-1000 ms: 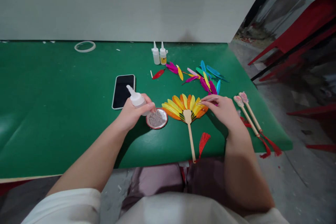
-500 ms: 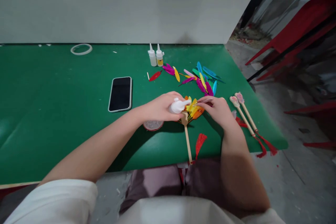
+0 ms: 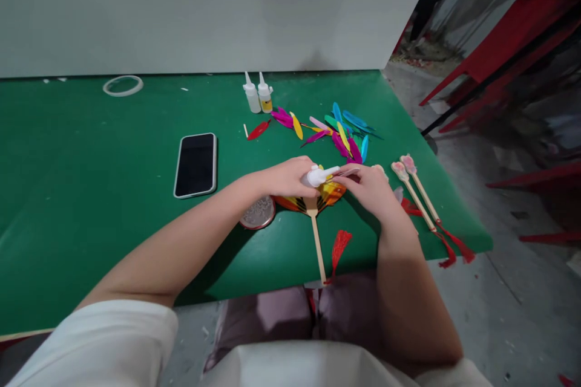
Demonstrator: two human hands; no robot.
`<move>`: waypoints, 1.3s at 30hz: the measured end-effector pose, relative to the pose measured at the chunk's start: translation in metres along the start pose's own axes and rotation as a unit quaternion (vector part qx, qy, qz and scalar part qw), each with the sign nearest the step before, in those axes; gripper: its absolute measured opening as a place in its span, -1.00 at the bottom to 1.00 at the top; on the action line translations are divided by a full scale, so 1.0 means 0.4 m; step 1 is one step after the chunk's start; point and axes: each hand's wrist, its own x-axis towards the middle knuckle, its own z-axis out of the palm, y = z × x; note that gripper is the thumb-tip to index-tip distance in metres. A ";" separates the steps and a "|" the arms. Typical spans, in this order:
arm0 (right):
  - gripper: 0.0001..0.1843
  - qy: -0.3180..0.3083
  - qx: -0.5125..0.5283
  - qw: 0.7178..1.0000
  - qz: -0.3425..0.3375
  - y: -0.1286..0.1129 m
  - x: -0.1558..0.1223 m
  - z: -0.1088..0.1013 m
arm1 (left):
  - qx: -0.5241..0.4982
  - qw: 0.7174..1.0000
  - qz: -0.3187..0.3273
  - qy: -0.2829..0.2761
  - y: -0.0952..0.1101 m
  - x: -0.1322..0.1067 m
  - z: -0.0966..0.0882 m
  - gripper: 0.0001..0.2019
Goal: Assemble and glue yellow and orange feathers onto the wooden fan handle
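My left hand point(image 3: 287, 178) is closed around a white glue bottle point(image 3: 316, 177), tilted so its nozzle points right. My right hand point(image 3: 371, 188) pinches slim metal tweezers point(image 3: 348, 173) close to the nozzle; whether the tips grip anything is too small to tell. Beneath both hands lies a feather fan with a wooden handle point(image 3: 318, 242) and yellow and orange feathers point(image 3: 334, 195), its upper part partly hidden. A red tassel point(image 3: 340, 248) hangs from the handle's end. Beside my left wrist sits a round dish of small clear pieces point(image 3: 258, 213).
Loose coloured feathers point(image 3: 340, 133) lie beyond my hands. Two small glue bottles point(image 3: 258, 95) stand near the wall. A phone point(image 3: 196, 165) and a tape ring point(image 3: 122, 86) are on the left. Two wooden sticks with tassels point(image 3: 417, 190) rest near the right edge of the green table point(image 3: 91, 193).
The glue bottle now lies flatter, its nozzle reaching right towards the tweezers. My left hand has shifted slightly, revealing more of the dish and the fan's left feathers. The view has moved a little.
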 end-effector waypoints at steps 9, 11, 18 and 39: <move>-0.87 0.004 0.022 1.000 0.009 -0.011 0.000 -0.007 | -0.025 1.000 -0.005 0.014 -0.006 -0.010 0.002 -0.81; -0.87 0.003 0.031 0.999 0.012 -0.012 0.000 -0.008 | -0.037 0.999 0.001 0.021 -0.006 -0.011 0.002 -0.82; -0.86 0.002 0.038 0.999 0.015 -0.009 0.000 -0.007 | -0.023 1.000 -0.001 0.017 -0.003 -0.013 0.002 -0.84; -0.85 0.017 0.028 0.999 0.016 0.005 0.002 -0.003 | 0.010 1.000 -0.001 -0.001 -0.005 -0.001 0.011 -0.83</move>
